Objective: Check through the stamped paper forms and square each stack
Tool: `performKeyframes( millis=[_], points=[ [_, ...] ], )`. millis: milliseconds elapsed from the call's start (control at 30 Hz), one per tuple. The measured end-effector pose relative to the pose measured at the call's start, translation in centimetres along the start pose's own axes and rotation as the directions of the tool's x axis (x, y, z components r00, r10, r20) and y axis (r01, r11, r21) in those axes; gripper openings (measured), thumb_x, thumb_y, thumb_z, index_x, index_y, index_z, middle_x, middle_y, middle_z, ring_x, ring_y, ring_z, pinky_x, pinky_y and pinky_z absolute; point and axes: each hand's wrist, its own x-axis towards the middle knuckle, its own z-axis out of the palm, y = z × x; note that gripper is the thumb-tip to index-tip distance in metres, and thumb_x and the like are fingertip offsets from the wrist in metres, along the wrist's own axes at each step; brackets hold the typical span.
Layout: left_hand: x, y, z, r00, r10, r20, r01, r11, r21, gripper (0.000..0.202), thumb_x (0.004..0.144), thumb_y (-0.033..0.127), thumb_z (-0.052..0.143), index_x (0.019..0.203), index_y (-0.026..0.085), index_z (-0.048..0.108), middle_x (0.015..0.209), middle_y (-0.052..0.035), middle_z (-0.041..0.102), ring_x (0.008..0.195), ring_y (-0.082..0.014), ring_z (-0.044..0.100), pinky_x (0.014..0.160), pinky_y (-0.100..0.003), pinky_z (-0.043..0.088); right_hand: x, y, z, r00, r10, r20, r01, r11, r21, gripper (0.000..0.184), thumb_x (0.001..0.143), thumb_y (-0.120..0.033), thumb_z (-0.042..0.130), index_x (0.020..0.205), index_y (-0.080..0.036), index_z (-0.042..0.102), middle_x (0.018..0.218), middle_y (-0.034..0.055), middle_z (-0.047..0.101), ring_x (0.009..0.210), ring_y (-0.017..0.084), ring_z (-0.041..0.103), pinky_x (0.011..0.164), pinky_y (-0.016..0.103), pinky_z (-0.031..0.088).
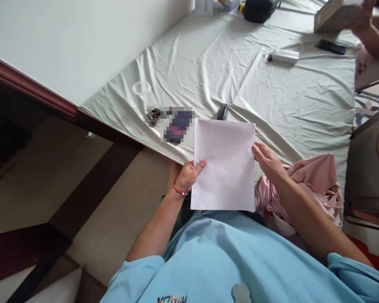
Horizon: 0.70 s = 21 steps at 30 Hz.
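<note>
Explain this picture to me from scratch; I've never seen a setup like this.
There is no machine here, just a person's two bare hands. The picture comes from one camera worn on that person's head, looking forward and down, so the blue shirt at the bottom is the wearer's own.

The left hand grips white paper, thumb on top. The right hand is at the paper's right edge; how firmly it holds is unclear.

On the pale tablecloth beyond are a clear cup, a pixelated dark item, a silver cylinder and a black case. Pink cloth lies bunched by the right forearm. At top right, another person's hand is beside a box.
</note>
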Motion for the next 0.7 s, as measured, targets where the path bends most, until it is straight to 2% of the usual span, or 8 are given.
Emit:
performKeyframes(
  millis=[100, 200, 300, 433, 600, 700],
  points=[
    [0.2, -0.1, 0.8, 0.999, -0.023, 0.043, 0.023, 1.000, -0.020, 0.076, 0.063, 0.089, 0.090, 0.083, 0.016, 0.084, 0.079, -0.0074, 0.081, 0.088, -0.0266, 0.077, 0.083, -0.038, 0.062, -0.5, 1.2, 1.4, 0.990, 0.131, 0.058, -0.142, 0.953, 0.267, 0.059, 0.087, -0.084, 0.075, 0.107, -0.029, 0.074, 0.102, 0.0057, 0.080, 0.090, 0.026, 0.074, 0.081, 0.041, 0.063],
    [0.3, -0.1, 1.3, 0.999, 0.007, 0.051, -0.009, 1.000, 0.028, 0.074, 0.069, 0.088, 0.087, 0.086, 0.016, 0.084, 0.085, -0.0082, 0.083, 0.093, -0.0269, 0.077, 0.088, -0.038, 0.062, -0.3, 1.3, 1.9, 0.984, 0.164, 0.064, -0.175, 0.873, 0.456, 0.057, 0.079, -0.073, 0.088, 0.112, -0.029, 0.074, 0.103, 0.0037, 0.082, 0.084, 0.025, 0.075, 0.076, 0.039, 0.063],
    [0.4, 0.2, 1.4, 0.997, 0.051, 0.066, -0.059, 0.990, 0.131, 0.068, 0.083, 0.084, 0.079, 0.091, 0.017, 0.081, 0.087, -0.0067, 0.082, 0.094, -0.0248, 0.076, 0.090, -0.035, 0.060, 0.6, 1.5, 1.6, 0.975, 0.215, 0.048, -0.211, 0.844, 0.492, 0.058, 0.071, -0.067, 0.095, 0.111, -0.029, 0.076, 0.098, 0.0029, 0.084, 0.077, 0.024, 0.075, 0.072, 0.038, 0.062],
    [1.0, 0.5, 0.9, 0.986, 0.160, 0.040, -0.164, 0.924, 0.346, 0.059, 0.100, 0.076, 0.062, 0.083, 0.021, 0.069, 0.073, -0.0006, 0.067, 0.075, -0.0179, 0.062, 0.076, -0.029, 0.051, 1.7, 1.9, 1.2, 0.963, 0.268, -0.028, -0.210, 0.811, 0.546, 0.055, 0.067, -0.061, 0.099, 0.104, -0.027, 0.076, 0.089, 0.0009, 0.082, 0.068, 0.019, 0.069, 0.066, 0.033, 0.058],
    [1.8, -0.4, 1.1, 0.955, 0.298, -0.015, -0.229, 0.766, 0.601, 0.053, 0.107, 0.060, 0.056, 0.069, 0.025, 0.048, 0.059, 0.0042, 0.044, 0.059, -0.0146, 0.044, 0.064, -0.029, 0.035, 2.1, 2.0, 1.4, 0.966, 0.255, -0.032, -0.195, 0.808, 0.556, 0.051, 0.071, -0.061, 0.097, 0.101, -0.026, 0.076, 0.085, -0.0012, 0.078, 0.069, 0.016, 0.064, 0.064, 0.029, 0.054],
    [1.9, -1.2, 1.3, 0.926, 0.375, -0.038, -0.252, 0.692, 0.676, 0.051, 0.109, 0.056, 0.052, 0.068, 0.026, 0.044, 0.057, 0.0039, 0.042, 0.057, -0.0152, 0.042, 0.063, -0.031, 0.033, 2.1, 2.1, 1.4, 0.962, 0.264, -0.073, -0.182, 0.814, 0.551, 0.053, 0.071, -0.068, 0.096, 0.091, -0.025, 0.073, 0.074, -0.0038, 0.069, 0.063, 0.013, 0.056, 0.057, 0.025, 0.047]
  ],
)
